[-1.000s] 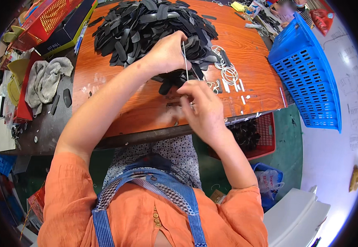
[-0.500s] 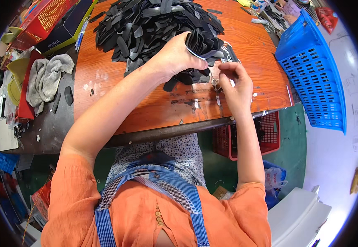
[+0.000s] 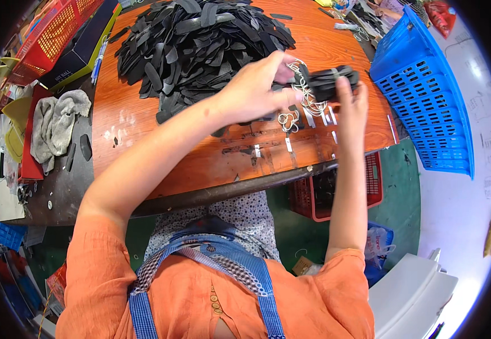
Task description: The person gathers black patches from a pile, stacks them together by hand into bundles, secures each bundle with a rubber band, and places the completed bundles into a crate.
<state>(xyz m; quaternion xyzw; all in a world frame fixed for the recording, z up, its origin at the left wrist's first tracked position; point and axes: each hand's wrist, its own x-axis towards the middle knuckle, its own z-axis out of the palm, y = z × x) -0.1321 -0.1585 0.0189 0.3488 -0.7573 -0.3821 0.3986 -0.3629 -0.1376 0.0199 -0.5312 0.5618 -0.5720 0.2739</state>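
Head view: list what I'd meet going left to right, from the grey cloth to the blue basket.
Grey cloth → heap of black pieces → bundle of black pieces held in the right hand → blue basket.

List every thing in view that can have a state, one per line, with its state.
Left hand: open, fingers and thumb apart.
Right hand: closed on the bundle.
Bundle of black pieces: held together, blurred; a pale band seems to cross it.
Pile of black pieces: loose, heaped.
White bands: loose, tangled.
Grey cloth: crumpled.
Tabletop: marked near its front edge.
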